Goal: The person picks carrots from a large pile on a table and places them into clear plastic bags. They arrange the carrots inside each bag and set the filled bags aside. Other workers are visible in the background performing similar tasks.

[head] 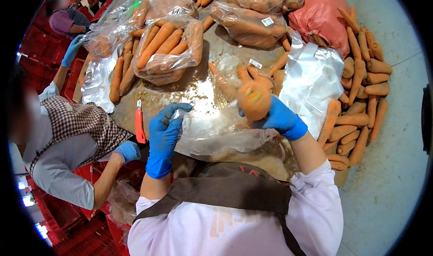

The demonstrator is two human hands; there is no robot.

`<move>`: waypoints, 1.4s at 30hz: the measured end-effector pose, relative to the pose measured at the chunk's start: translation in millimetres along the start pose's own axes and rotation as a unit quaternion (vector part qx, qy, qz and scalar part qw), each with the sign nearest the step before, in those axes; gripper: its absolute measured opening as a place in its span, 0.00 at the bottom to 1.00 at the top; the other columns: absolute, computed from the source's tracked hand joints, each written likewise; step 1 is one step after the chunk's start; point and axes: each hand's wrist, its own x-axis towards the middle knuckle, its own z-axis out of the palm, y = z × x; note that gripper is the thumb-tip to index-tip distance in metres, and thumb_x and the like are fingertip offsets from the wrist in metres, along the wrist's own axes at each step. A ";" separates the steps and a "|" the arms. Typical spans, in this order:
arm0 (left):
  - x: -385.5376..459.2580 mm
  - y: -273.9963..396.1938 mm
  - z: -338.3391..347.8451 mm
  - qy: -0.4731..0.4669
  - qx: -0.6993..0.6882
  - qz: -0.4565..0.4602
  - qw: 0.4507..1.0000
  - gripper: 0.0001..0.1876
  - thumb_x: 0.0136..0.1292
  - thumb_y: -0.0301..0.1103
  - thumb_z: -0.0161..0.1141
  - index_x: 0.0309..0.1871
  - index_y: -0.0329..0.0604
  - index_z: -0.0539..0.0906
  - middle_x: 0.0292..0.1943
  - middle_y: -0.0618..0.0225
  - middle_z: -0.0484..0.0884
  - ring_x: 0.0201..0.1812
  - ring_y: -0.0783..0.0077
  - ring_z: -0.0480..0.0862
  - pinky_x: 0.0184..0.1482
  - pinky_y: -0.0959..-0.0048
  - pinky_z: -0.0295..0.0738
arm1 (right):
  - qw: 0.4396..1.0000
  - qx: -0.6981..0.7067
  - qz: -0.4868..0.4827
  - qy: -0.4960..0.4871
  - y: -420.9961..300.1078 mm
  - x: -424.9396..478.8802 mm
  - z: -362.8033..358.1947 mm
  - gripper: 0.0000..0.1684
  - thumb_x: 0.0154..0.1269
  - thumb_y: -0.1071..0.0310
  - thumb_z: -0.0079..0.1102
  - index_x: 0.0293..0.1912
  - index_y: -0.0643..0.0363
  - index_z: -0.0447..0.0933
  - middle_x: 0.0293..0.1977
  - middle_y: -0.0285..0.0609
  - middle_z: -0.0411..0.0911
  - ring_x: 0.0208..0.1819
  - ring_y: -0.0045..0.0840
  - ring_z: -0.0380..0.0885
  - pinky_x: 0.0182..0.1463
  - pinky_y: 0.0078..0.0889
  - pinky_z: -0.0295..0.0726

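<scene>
My left hand [165, 137], in a blue glove, pinches the edge of a clear plastic bag [216, 137] between thumb and fingers. My right hand [279, 117], gloved the same way, grips a carrot [254, 100] whose thick end faces the camera, above the bag's right part. Just behind that carrot, more carrots lie in or under clear film, with a small white label [255, 63] on it. To the right is a stack of flat plastic bags [309, 83]. A red-handled knife [139, 126] lies left of my left hand.
Filled carrot bags [169, 49] and labelled ones [248, 24] lie on the table's far side. A red sack [321, 16] stands at the back right, beside a heap of loose carrots [358, 87]. A co-worker in blue gloves [128, 152] is close at the left, among red crates [57, 208].
</scene>
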 end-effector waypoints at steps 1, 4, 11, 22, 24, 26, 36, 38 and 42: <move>-0.4 0.7 0.2 -0.002 -0.011 -0.008 1.000 0.09 0.65 0.29 0.52 0.44 0.40 0.80 0.18 0.84 0.67 0.17 0.91 0.59 0.19 0.88 0.49 | 0.996 -0.083 0.013 0.008 0.2 -1.5 -1.8 0.37 0.40 0.70 0.70 0.55 0.59 0.69 0.45 0.41 0.76 0.48 0.29 0.74 0.54 0.33 0.71; -3.4 8.8 1.5 -0.005 -0.039 -0.035 0.999 0.09 0.62 0.27 0.53 0.44 0.39 0.80 0.18 0.84 0.68 0.17 0.91 0.59 0.20 0.87 0.49 | 0.913 -0.405 -0.034 -0.029 13.1 -2.8 -0.9 0.34 0.38 0.68 0.66 0.51 0.57 0.71 0.42 0.48 0.76 0.45 0.37 0.75 0.54 0.40 0.69; -24.9 21.2 5.0 0.055 -0.006 0.024 0.998 0.08 0.59 0.26 0.54 0.40 0.37 0.81 0.21 0.80 0.71 0.20 0.90 0.65 0.22 0.88 0.55 | 0.790 -0.611 -0.011 -0.045 54.1 -12.1 13.4 0.28 0.47 0.52 0.64 0.47 0.54 0.73 0.43 0.49 0.74 0.52 0.45 0.67 0.60 0.53 0.59; -30.1 -24.7 -44.9 0.030 -0.154 0.062 0.986 0.13 0.61 0.31 0.53 0.44 0.31 0.77 0.26 0.60 0.80 0.23 0.79 0.75 0.25 0.82 0.69 | 0.989 0.026 -0.025 0.144 64.9 21.8 -38.3 0.22 0.63 0.60 0.53 0.52 0.65 0.72 0.35 0.45 0.79 0.39 0.24 0.77 0.44 0.27 0.75; -27.8 -21.0 -27.6 0.006 -0.168 0.053 0.984 0.13 0.61 0.30 0.52 0.45 0.31 0.76 0.29 0.57 0.81 0.21 0.79 0.73 0.25 0.82 0.68 | 0.920 -0.278 0.011 0.276 118.5 45.2 -58.4 0.26 0.60 0.62 0.54 0.57 0.64 0.67 0.39 0.51 0.77 0.40 0.29 0.77 0.46 0.32 0.74; -30.3 -14.0 -14.9 -0.012 -0.174 0.039 0.984 0.13 0.60 0.29 0.51 0.45 0.31 0.76 0.33 0.54 0.81 0.21 0.79 0.72 0.26 0.82 0.68 | 0.827 -0.488 0.069 0.271 128.4 65.6 -48.1 0.30 0.58 0.65 0.54 0.60 0.62 0.64 0.44 0.54 0.75 0.42 0.34 0.76 0.47 0.35 0.73; -48.5 -10.1 -43.1 0.152 -0.060 0.093 0.982 0.09 0.59 0.26 0.53 0.41 0.35 0.79 0.29 0.71 0.77 0.23 0.84 0.69 0.26 0.86 0.63 | 0.913 0.321 0.065 0.245 107.4 34.2 -47.7 0.29 0.61 0.61 0.59 0.56 0.67 0.65 0.40 0.41 0.74 0.40 0.23 0.74 0.41 0.23 0.76; -51.4 -18.4 -48.3 0.141 -0.113 0.084 0.980 0.11 0.60 0.29 0.54 0.44 0.34 0.78 0.33 0.66 0.81 0.21 0.84 0.70 0.24 0.86 0.63 | 0.905 0.371 0.067 0.198 98.8 27.0 -36.2 0.29 0.61 0.61 0.59 0.56 0.68 0.64 0.39 0.42 0.74 0.38 0.24 0.74 0.41 0.25 0.77; -43.9 -8.7 -40.9 0.058 -0.150 0.072 0.984 0.21 0.61 0.29 0.53 0.57 0.31 0.69 0.48 0.44 0.77 0.21 0.84 0.71 0.24 0.87 0.66 | 0.891 0.442 0.027 0.099 88.4 21.7 -29.2 0.35 0.58 0.59 0.62 0.57 0.70 0.63 0.35 0.43 0.73 0.32 0.24 0.72 0.36 0.25 0.76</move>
